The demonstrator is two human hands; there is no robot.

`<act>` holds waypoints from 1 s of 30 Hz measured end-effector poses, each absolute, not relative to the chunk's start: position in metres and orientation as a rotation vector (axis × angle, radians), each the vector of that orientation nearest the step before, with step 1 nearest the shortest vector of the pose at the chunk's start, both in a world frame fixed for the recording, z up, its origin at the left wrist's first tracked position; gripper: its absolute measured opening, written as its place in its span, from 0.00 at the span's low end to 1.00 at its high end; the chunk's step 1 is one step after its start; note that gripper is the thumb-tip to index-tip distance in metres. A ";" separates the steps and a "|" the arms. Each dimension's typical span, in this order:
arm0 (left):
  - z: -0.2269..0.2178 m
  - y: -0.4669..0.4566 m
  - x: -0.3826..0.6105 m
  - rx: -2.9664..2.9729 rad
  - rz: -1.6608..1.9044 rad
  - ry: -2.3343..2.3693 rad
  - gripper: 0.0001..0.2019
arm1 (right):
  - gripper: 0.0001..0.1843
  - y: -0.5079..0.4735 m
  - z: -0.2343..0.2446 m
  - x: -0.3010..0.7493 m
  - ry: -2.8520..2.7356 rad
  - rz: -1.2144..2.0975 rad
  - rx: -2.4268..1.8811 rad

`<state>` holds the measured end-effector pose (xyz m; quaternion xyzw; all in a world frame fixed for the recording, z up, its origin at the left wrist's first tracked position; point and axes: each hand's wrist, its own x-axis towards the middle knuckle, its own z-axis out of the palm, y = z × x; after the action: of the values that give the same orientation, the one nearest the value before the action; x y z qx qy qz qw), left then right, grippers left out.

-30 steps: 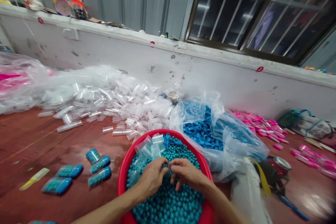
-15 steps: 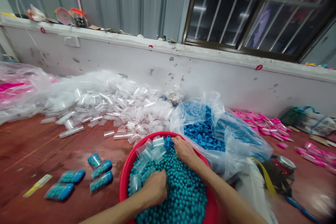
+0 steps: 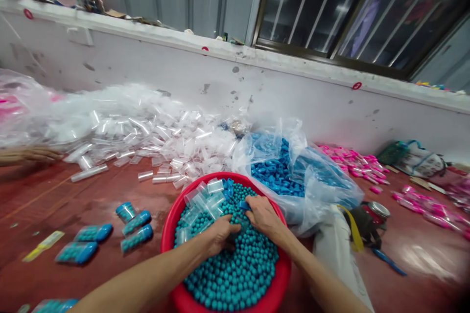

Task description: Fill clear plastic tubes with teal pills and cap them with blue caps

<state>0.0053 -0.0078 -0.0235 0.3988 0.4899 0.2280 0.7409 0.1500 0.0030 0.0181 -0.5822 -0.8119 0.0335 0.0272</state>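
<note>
A red basin [image 3: 167,234] full of small teal beads [image 3: 235,274] stands before me. My left hand [image 3: 222,234] is low over the beads, its fingers curled round a clear plastic tube [image 3: 240,224] that is partly hidden. Just to the right, my right hand [image 3: 265,215] pinches a blue cap [image 3: 244,205] close to that tube. Several empty clear tubes [image 3: 205,203] lie on the beads at the basin's far left, with loose blue caps [image 3: 228,188] beside them.
Bead-filled bottles with blue caps [image 3: 135,238] lie left of the basin, near a yellow-handled tool [image 3: 44,246]. Behind are a heap of clear tubes [image 3: 176,151] and a bag of blue caps [image 3: 275,171]. Another person's hand [image 3: 31,155] reaches in at the left. Pink pieces [image 3: 352,161] lie right.
My right hand has drawn back from the basin's far rim with a blue cap. My left hand has risen slightly from the beads, its fingers opening to view. Another person's hand has appeared at left.
</note>
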 end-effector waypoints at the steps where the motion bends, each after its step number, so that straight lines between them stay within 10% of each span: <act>1: -0.022 -0.008 0.003 0.855 0.514 1.061 0.16 | 0.10 0.001 0.017 0.151 -2.501 0.122 -1.785; 30: -0.012 -0.037 -0.023 0.910 0.760 0.943 0.32 | 0.12 -0.021 -0.008 0.136 -1.563 1.474 -1.359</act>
<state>-0.0226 -0.0372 -0.0123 0.4127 0.4278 0.3445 0.7266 0.1362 -0.0215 -0.0085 -0.5106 -0.5874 0.5541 0.2952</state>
